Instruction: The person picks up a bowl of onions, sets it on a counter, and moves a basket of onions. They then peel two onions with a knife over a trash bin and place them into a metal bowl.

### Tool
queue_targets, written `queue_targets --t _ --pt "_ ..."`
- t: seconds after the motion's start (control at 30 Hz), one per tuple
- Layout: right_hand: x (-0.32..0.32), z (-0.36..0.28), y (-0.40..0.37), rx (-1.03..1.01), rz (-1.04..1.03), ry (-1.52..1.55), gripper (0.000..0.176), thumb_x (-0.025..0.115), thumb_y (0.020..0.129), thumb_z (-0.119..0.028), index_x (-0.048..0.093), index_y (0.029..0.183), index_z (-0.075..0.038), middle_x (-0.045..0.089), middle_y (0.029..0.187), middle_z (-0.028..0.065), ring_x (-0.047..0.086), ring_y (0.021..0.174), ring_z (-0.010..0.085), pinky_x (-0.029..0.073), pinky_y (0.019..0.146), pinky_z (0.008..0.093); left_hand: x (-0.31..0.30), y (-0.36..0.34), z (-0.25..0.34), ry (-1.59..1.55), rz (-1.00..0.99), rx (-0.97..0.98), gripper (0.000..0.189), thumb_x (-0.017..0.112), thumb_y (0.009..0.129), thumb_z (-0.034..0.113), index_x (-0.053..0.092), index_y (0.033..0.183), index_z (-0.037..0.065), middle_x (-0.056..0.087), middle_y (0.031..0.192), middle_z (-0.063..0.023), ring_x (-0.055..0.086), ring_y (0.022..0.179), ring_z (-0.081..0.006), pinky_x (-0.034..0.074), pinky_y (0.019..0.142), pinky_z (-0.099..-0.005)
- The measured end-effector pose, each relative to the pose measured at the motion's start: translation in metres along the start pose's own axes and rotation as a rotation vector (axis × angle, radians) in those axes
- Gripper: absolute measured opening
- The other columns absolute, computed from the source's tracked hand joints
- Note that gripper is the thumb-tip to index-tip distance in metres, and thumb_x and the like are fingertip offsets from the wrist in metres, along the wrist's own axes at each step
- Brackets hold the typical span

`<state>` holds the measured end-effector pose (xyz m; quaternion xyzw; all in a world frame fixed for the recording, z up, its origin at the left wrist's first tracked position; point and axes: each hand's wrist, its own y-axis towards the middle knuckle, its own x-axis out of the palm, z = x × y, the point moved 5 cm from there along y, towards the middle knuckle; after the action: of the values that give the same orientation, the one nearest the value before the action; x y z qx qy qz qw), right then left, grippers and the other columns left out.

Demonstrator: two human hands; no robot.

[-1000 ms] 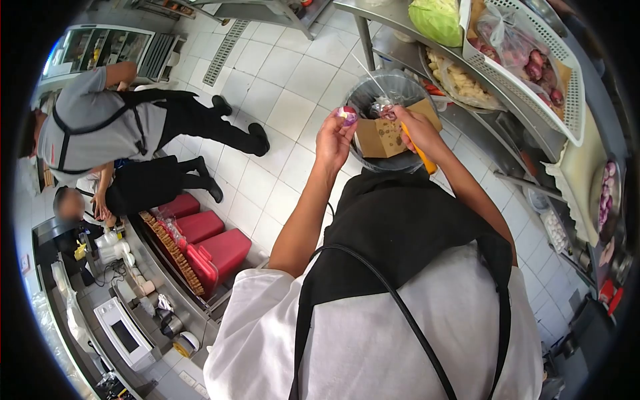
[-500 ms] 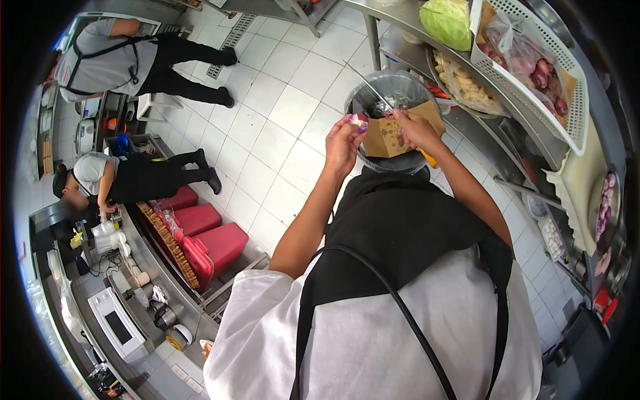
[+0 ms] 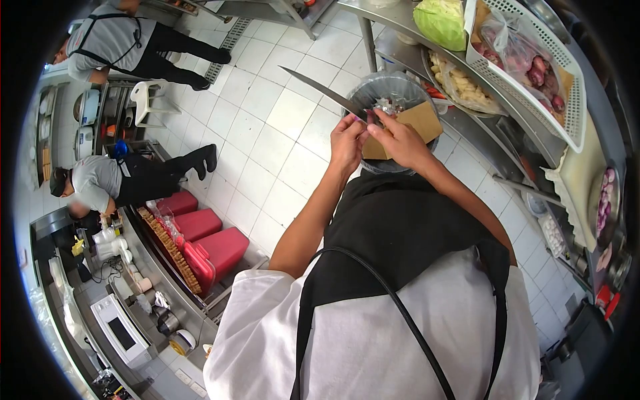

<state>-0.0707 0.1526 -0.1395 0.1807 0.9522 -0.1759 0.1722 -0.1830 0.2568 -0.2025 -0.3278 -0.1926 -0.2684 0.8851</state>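
My left hand is closed, its fingertips pinching a small purple shallot that is mostly covered by fingers. My right hand grips a long knife, its handle hidden in the palm. The blade points up and left, with its base against the shallot, and both hands meet there. Beneath them stands a bin lined with a grey plastic bag. A piece of brown cardboard and scraps lie inside it.
At right, a steel shelf holds a cabbage, a white basket of shallots and a tray of pale pieces. A bowl of peeled shallots sits farther right. Two co-workers work at left, near red bins.
The hands have come together, and the knife has swung so its blade now extends up-left past the shallot. The co-workers at left have shifted their stance.
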Motion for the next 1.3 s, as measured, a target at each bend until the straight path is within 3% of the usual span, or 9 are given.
queue_targets --t 0.27,0.37,0.47,0.57,0.63,0.7,0.8,1.1,1.3 --pt "0.000 -0.006 0.000 -0.013 0.009 -0.054 0.065 0.050 0.096 -0.050 0.049 0.141 -0.004 0.067 0.107 0.0285 0.064 0.105 0.0422 0.048 0.092 0.0432 0.006 0.000 0.006 0.009 0.016 0.034 0.016 0.057 0.089 -0.002 0.054 0.105 -0.002 0.060 0.094 -0.0045 0.062 0.082 -0.0125 0.056 0.076 -0.0269" --pt "0.005 -0.002 0.002 -0.105 0.081 -0.080 0.056 0.053 0.098 -0.044 0.050 0.142 -0.009 0.066 0.079 0.0180 0.068 0.076 0.0302 0.049 0.072 0.0377 0.004 0.001 0.006 0.032 0.004 0.054 0.016 0.059 0.088 -0.002 0.055 0.104 -0.001 0.057 0.091 -0.0020 0.060 0.082 -0.0110 0.055 0.074 -0.0256" --pt "0.005 -0.001 0.002 -0.104 0.099 -0.104 0.053 0.053 0.098 -0.042 0.052 0.140 -0.010 0.067 0.080 0.0162 0.068 0.078 0.0319 0.050 0.074 0.0378 -0.001 0.005 0.001 0.049 0.010 0.068 0.019 0.059 0.088 -0.003 0.055 0.106 -0.002 0.060 0.093 -0.0032 0.061 0.083 -0.0118 0.054 0.073 -0.0249" --pt "0.005 0.002 0.003 -0.107 0.097 0.036 0.052 0.051 0.098 -0.043 0.057 0.134 -0.005 0.070 0.104 0.0234 0.066 0.102 0.0385 0.050 0.088 0.0404 0.001 0.003 0.003 0.034 0.002 0.055 0.026 0.059 0.087 -0.003 0.055 0.113 -0.003 0.063 0.101 -0.0072 0.064 0.088 -0.0148 0.054 0.076 -0.0261" --pt "0.003 0.008 0.009 -0.005 0.059 0.141 0.050 0.051 0.099 -0.043 0.060 0.132 -0.006 0.071 0.090 0.0189 0.069 0.087 0.0310 0.052 0.078 0.0370 0.003 0.000 0.007 -0.004 -0.005 0.038 0.030 0.059 0.087 -0.004 0.054 0.117 -0.004 0.064 0.107 -0.0102 0.065 0.092 -0.0178 0.055 0.080 -0.0284" --pt "-0.003 -0.006 0.002 0.175 -0.058 0.383 0.051 0.051 0.100 -0.048 0.062 0.127 -0.006 0.049 0.061 -0.0008 0.044 0.046 0.0054 0.036 0.042 0.0236 0.002 -0.001 0.008 -0.059 -0.010 0.018 0.034 0.059 0.088 -0.004 0.053 0.121 -0.004 0.064 0.112 -0.0128 0.066 0.097 -0.0212 0.056 0.084 -0.0313" --pt "-0.001 0.001 0.005 0.240 -0.099 0.493 0.049 0.050 0.100 -0.048 0.063 0.120 -0.006 0.046 0.059 -0.0010 0.042 0.044 0.0067 0.036 0.040 0.0244 -0.003 0.001 0.005 -0.104 -0.046 0.010 0.041 0.055 0.085 -0.006 0.047 0.126 -0.008 0.061 0.116 -0.0178 0.065 0.102 -0.0272 0.054 0.096 -0.0411" --pt "0.002 -0.002 0.009 0.246 -0.055 0.444 0.046 0.051 0.099 -0.050 0.062 0.104 -0.006 0.048 0.062 -0.0001 0.043 0.045 0.0072 0.036 0.041 0.0241 -0.012 -0.006 0.008 -0.137 -0.089 0.003 0.044 0.054 0.086 -0.002 0.044 0.129 -0.008 0.059 0.120 -0.0190 0.063 0.107 -0.0285 0.050 0.101 -0.0438" --pt "0.001 0.040 0.027 0.361 -0.012 0.448 0.045 0.051 0.099 -0.049 0.064 0.109 -0.008 0.048 0.063 -0.0001 0.042 0.047 0.0069 0.037 0.042 0.0235 -0.022 -0.012 0.016 -0.363 -0.213 -0.070 0.045 0.055 0.084 0.004 0.046 0.126 -0.007 0.059 0.123 -0.0207 0.059 0.118 -0.0319 0.043 0.112 -0.0452"
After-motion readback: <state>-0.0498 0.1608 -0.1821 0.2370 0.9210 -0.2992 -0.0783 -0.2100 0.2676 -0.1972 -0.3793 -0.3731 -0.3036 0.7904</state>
